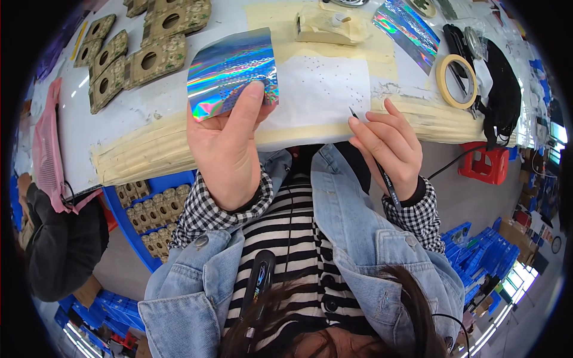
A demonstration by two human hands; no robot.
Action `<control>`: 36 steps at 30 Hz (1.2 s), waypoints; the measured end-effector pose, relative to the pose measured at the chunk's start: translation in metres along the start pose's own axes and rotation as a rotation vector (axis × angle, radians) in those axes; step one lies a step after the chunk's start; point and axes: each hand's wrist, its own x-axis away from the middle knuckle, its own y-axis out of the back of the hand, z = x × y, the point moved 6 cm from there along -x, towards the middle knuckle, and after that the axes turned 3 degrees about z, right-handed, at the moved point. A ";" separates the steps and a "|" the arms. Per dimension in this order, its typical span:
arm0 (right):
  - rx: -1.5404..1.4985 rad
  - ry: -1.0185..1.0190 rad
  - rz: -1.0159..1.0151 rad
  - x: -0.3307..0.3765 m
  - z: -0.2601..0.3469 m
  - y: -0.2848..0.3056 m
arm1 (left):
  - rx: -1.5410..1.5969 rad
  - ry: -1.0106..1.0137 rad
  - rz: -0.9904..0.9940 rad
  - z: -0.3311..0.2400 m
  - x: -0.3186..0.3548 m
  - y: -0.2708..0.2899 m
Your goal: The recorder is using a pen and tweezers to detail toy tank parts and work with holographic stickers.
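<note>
My left hand [230,140] grips a shiny rainbow holographic sheet [224,65] at its lower edge, thumb on top. Rows of small marks cover part of that sheet. Between the fingers of my right hand [391,146] is a slim black pointed tool [384,179], its dark tip aimed up and left. The tip is over the right edge of a white paper [316,89], where many tiny dark specks lie scattered. Whether the tip carries a speck is too small to tell.
Camouflage-patterned pieces with round holes [156,59] lie at the left. A taped block [325,30], another holographic sheet [409,33] and a tape roll [456,80] are farther back and right. A blue crate [128,224] holds more pieces; a red stool [484,164] stands right.
</note>
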 end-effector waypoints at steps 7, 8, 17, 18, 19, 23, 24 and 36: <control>0.006 -0.038 0.021 -0.003 -0.003 0.000 | 0.005 -0.024 0.035 -0.004 0.001 -0.001; -0.002 -0.046 0.030 -0.004 -0.004 0.000 | 0.001 -0.028 0.033 -0.005 0.001 -0.001; -0.253 -0.198 0.067 -0.014 -0.022 0.010 | -0.009 -0.006 0.022 -0.003 0.000 0.001; -0.273 -0.209 0.063 -0.015 -0.023 0.012 | -0.009 -0.007 0.028 -0.004 0.000 0.001; -0.294 -0.219 0.059 -0.015 -0.023 0.013 | -0.009 -0.008 0.033 -0.004 0.000 0.001; -0.298 -0.217 0.059 -0.015 -0.023 0.012 | 0.000 -0.007 0.026 -0.004 -0.001 0.001; -0.295 -0.210 0.054 -0.015 -0.022 0.013 | -0.002 -0.006 0.024 -0.004 -0.001 0.001; -0.289 -0.213 0.004 -0.012 -0.019 0.020 | -0.047 0.007 -0.002 -0.002 -0.002 0.000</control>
